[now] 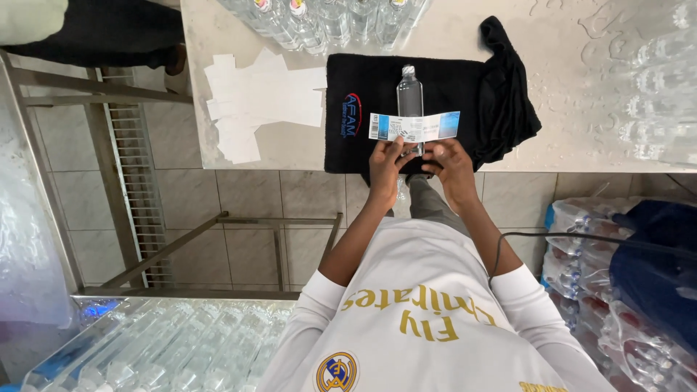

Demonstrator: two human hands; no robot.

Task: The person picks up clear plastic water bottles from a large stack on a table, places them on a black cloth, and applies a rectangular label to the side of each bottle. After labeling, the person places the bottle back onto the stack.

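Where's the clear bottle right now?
In the head view, the clear bottle lies on the black cloth on the table, just beyond both hands, behind the label strip they hold.

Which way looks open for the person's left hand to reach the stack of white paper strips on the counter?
Probably sideways to its left: the left hand sits near the paper strips, with only bare counter and black cloth between.

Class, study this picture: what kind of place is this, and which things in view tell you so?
Probably a small water-bottling or labelling workshop. Both hands hold a paper label against a clear bottle on a black cloth; loose white label backings lie beside it, and shrink-wrapped bottle packs are stacked nearby.
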